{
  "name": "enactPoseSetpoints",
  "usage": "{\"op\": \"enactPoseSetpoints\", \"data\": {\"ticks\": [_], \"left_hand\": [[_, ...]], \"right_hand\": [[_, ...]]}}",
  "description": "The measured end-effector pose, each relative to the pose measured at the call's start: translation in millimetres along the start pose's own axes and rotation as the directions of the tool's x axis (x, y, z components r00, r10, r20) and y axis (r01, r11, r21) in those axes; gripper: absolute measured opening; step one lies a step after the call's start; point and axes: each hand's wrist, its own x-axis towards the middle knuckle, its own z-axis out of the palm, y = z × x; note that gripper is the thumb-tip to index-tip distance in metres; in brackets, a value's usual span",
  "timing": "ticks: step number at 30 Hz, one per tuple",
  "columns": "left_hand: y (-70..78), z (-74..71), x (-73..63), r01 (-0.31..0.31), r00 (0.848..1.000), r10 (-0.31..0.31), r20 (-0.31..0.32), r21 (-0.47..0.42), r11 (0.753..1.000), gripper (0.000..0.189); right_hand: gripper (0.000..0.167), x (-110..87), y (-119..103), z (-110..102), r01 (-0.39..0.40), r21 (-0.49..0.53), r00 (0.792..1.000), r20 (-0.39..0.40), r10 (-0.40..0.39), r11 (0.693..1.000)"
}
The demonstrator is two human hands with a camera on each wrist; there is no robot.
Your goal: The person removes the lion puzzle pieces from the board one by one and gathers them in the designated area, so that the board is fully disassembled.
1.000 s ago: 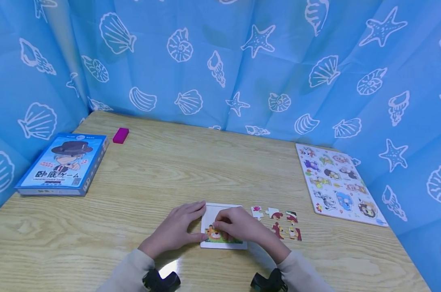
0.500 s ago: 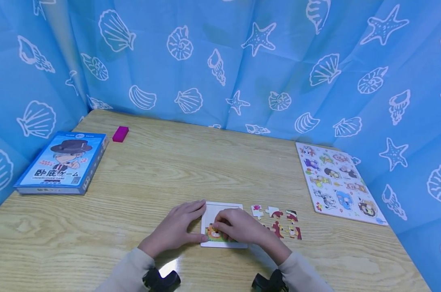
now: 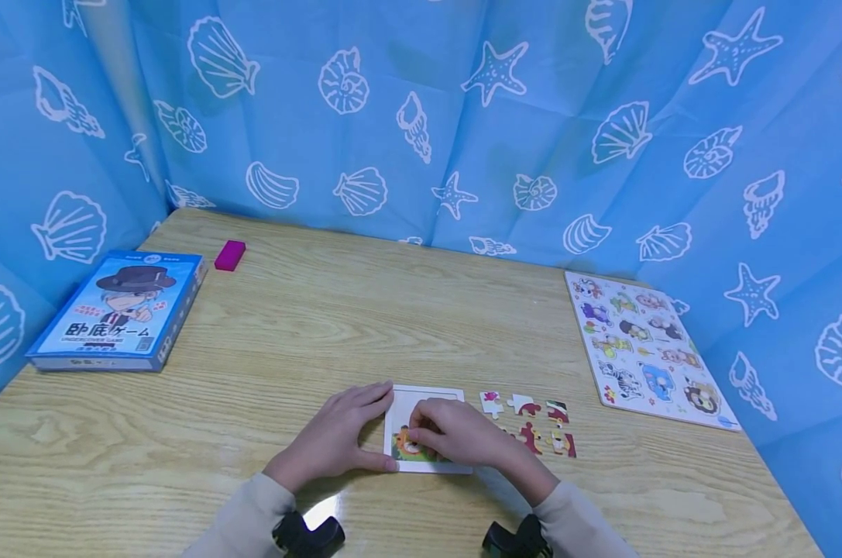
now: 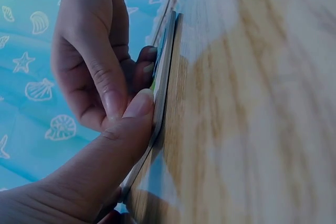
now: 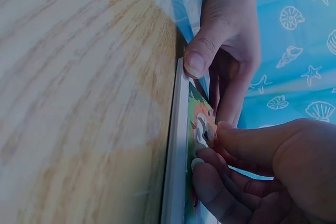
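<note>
A small white-framed jigsaw tray [image 3: 431, 390] lies on the table in front of the person. Along its lower part shows a lion picture [image 3: 401, 445] on green; the upper part is bare. My left hand [image 3: 340, 434] holds the tray's left side, thumb at the near corner and fingers at the far one. Over the picture, the curled right hand [image 3: 455, 432] has its thumb and index fingertips together at the lion's face. The right wrist view shows those fingertips pinching an orange puzzle piece [image 5: 210, 131] close over the tray; they partly hide it.
Several loose puzzle pieces [image 3: 525, 405] lie right of the tray, some partly behind the right forearm. A white animal puzzle board [image 3: 640, 353] stands further right. At the left are a blue game box [image 3: 124, 310] and a magenta block [image 3: 230, 256]. A blue shell-print curtain [image 3: 407, 116] borders the table.
The right hand's fingers have shifted slightly over the lion picture, uncovering and covering small parts of it. The left hand stays at the tray's left side.
</note>
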Motion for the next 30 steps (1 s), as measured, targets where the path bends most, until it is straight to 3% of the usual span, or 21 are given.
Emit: {"op": "enactPoseSetpoints", "data": {"ticks": [9, 20, 30], "left_hand": [[3.1, -2.4, 1.1, -0.002, 1.000, 0.002, 0.001, 0.011, 1.000, 0.088], [3.0, -1.9, 1.1, 0.000, 1.000, 0.000, 0.008, 0.011, 1.000, 0.089], [2.4, -1.0, 0.1, 0.011, 1.000, -0.011, 0.006, 0.007, 1.000, 0.089]], "right_hand": [[0.010, -1.7, -1.0, -2.6, -0.008, 0.042, 1.000, 0.007, 0.008, 0.999], [0.014, -4.4, -0.8, -5.7, -0.078, 0.231, 0.997, 0.024, 0.075, 0.970], [0.012, -21.7, 11.2, -19.8, -0.083, 0.206, 0.994, -0.046, 0.095, 0.975]]}}
